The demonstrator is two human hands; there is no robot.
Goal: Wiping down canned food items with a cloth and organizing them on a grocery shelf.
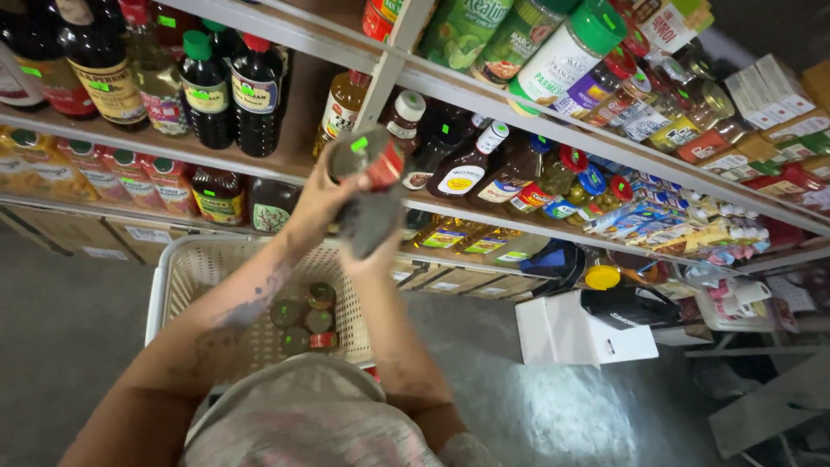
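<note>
Grey cloth at the person's chest fills the bottom edge, with both forearms rising from it toward the shelves. Left hand (316, 203) has its grip closed round a can (367, 158) with a red label, a green sticker on its dark end; the can's long axis runs roughly level, end toward the camera, just in front of the middle shelf (484, 216) of sauce bottles. Right hand (373, 251) sits directly under it, holding a dark grey rag (370, 220) that touches the can's underside. So the can lies above the right hand, and the left is the one carrying it. Below, a white basket (186, 268) holds several similar cans (303, 322).
</note>
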